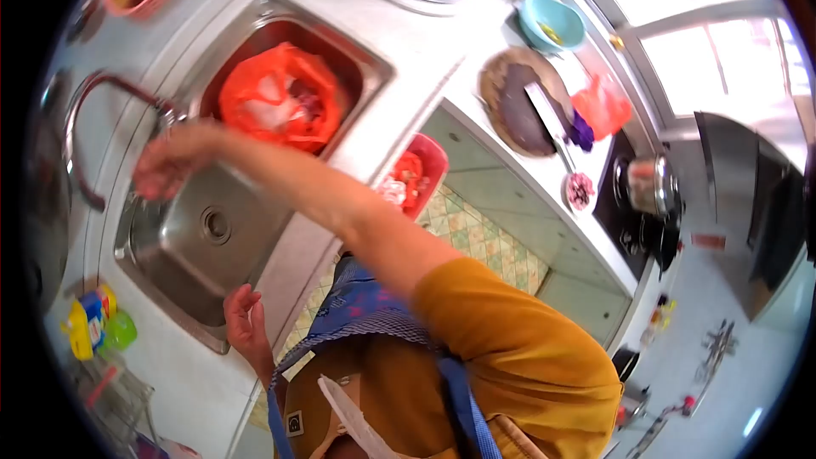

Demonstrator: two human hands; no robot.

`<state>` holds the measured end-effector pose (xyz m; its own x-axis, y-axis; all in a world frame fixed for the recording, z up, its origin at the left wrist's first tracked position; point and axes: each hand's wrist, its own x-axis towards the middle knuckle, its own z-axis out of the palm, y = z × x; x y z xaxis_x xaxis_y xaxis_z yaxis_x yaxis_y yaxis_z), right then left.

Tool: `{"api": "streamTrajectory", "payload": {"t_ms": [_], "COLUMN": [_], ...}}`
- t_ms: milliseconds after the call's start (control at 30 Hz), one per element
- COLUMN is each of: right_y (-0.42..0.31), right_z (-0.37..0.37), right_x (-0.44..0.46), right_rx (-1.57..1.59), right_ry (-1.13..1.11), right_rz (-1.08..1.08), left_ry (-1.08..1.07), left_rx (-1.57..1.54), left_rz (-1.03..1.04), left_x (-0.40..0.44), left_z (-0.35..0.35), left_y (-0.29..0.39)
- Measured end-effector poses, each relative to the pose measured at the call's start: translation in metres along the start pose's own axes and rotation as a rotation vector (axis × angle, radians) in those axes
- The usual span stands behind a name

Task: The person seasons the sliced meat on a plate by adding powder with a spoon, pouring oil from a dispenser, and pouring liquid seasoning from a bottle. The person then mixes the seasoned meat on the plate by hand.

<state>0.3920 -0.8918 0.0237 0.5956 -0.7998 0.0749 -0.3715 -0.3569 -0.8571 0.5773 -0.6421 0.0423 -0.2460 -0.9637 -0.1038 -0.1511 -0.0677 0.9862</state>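
My right hand (170,161) reaches across the double sink, beside the base of the curved metal faucet (102,81). Its fingers hang down over the sink's edge, smeared by motion, and contact with the faucet cannot be made out. Close to the front rim of the bare steel basin (183,246), my left hand (246,327) is raised with loosely bent fingers apart and nothing in them. An orange-red plastic bag (285,93) lies in the other basin, its mouth open, with pale and dark reddish contents.
A round cutting board (510,115) holds a cleaver (544,110). Nearby are a turquoise bowl (552,24), a red plastic bag (605,106) and a small dish of chopped food (580,193). Below the counter stands a pink bin (433,161). Yellow bottles (85,323) stand beside the sink.
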Motion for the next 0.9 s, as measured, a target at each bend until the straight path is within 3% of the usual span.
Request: {"api": "streamTrajectory", "payload": {"t_ms": [33, 67, 200, 233, 267, 333, 400, 467, 500, 533, 667, 767, 833, 900], "right_y": [0.039, 0.038, 0.02, 0.013, 0.007, -0.015, -0.02, -0.038, -0.046, -0.054, -0.07, -0.033, -0.024, -0.011], "right_z": [0.028, 0.023, 0.029, 0.033, 0.04, 0.041, 0.049, 0.042, 0.04, 0.039, 0.028, 0.021, 0.011, 0.011], "right_x": [-0.002, -0.024, -0.104, -0.132, -0.167, -0.245, -0.339, -0.47, -0.534, -0.597, -0.802, -0.892, -0.91, -0.918], "right_rx": [-0.836, -0.848, 0.192, 0.188, -0.334, -0.562, -0.305, -0.327, -0.269, -0.209, -0.467, -0.633, -0.628, -0.592], "right_ry": [0.061, 0.083, 0.07, 0.088, 0.393, 0.608, 0.71, 0.811, 0.846, 0.882, 1.06, 1.087, 1.019, 0.973], "right_rz": [0.061, 0.089, 0.215, 0.214, 0.133, 0.104, 0.186, 0.225, 0.334, 0.442, 0.772, 0.958, 1.139, 1.18], "left_ry": [-0.044, -0.113, -0.28, -0.294, -0.343, -0.394, -0.427, -0.412, -0.471, -0.476, -0.642, -0.824, -0.872, -1.025], "left_rx": [0.002, 0.01, 0.013, 0.017, 0.029, 0.057, 0.093, 0.054, 0.088, 0.015, -0.121, -0.16, -0.163, -0.088], "left_rz": [0.008, 0.037, 0.104, 0.114, 0.12, 0.117, 0.113, 0.016, 0.037, -0.079, -0.253, -0.328, -0.374, -0.315], "left_x": [0.003, 0.004, -0.008, -0.013, -0.019, -0.037, -0.055, -0.083, -0.094, -0.109, -0.149, -0.163, -0.168, -0.17], "left_z": [0.014, 0.032, 0.104, 0.122, 0.142, 0.19, 0.231, 0.29, 0.32, 0.349, 0.457, 0.519, 0.553, 0.584], "left_y": [0.005, 0.01, 0.029, 0.028, 0.027, 0.024, -0.003, -0.014, -0.011, -0.011, -0.019, -0.029, -0.036, -0.042]}}
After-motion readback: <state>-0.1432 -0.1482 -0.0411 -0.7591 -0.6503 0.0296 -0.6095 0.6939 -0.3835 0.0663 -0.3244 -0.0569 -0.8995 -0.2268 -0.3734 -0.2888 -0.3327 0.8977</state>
